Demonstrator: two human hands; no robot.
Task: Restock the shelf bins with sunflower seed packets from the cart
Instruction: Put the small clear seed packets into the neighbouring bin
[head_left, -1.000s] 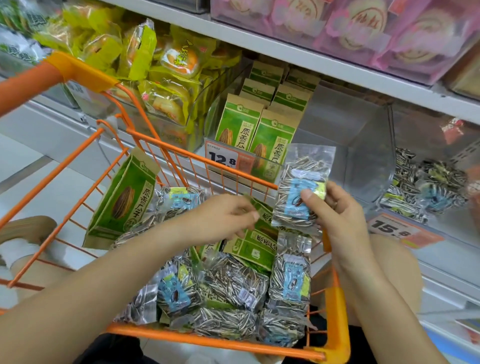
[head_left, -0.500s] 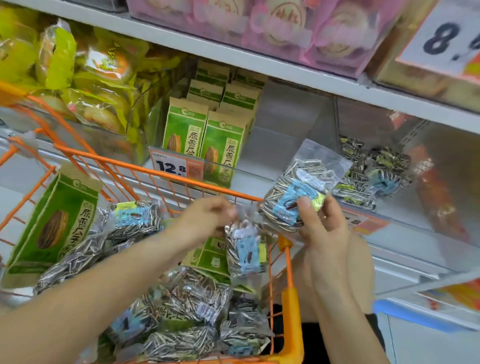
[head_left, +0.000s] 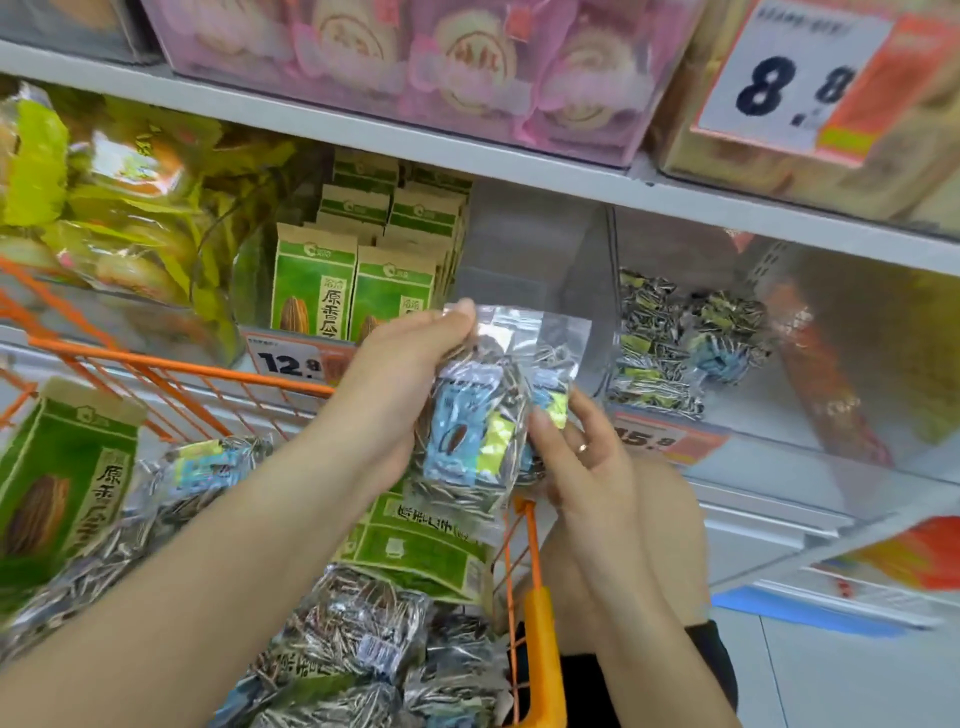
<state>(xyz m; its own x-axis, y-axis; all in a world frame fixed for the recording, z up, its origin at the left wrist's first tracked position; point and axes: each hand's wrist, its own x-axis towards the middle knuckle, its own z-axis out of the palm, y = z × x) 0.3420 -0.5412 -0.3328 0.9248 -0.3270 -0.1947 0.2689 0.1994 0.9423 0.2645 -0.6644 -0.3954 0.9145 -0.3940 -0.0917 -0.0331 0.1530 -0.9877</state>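
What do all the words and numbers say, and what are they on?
"8.8": big white and orange price sign on the top shelf.
"12.": white price tag under the green paper seed bags; the rest is hidden by the left hand.
"15.": orange price tag beside the right hand; blurred.
Chinese words on the green bags and pink packets: too blurred to read.

Open bin (head_left: 524, 270) beyond cart rim (head_left: 182, 366)
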